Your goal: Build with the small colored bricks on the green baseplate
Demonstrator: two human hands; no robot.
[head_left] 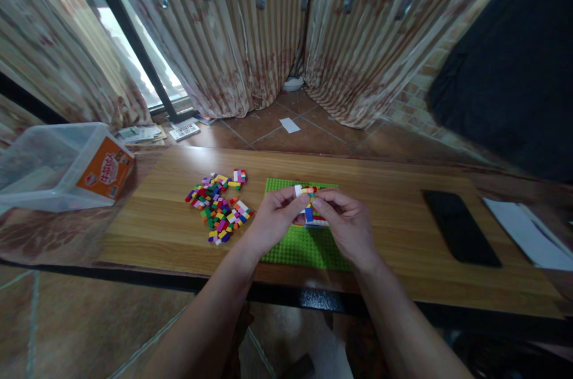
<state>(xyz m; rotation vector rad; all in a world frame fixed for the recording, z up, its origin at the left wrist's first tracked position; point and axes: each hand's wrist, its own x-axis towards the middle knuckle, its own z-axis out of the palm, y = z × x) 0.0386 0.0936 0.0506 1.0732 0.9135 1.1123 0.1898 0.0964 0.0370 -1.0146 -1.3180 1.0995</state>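
My left hand [272, 215] and my right hand [351, 225] meet over a green studded baseplate [304, 249], fingers closed in a pinch around small toy bricks [308, 213]. Blue, yellow, red, orange and white bricks show between the fingertips. Whether these are joined to one another or to the baseplate is hard to make out, as my fingers cover part of them. A heap of loose multicoloured bricks [222, 215] lies on the wooden table to the left of my left hand.
A clear plastic bin [49, 158] with an orange label stands left of the table [394, 283]. On the right lie a black phone-like slab [461, 227] and white papers [528, 236]. Striped curtains [250, 39] hang beyond the table; a white card [289, 125] is on the tiled floor.
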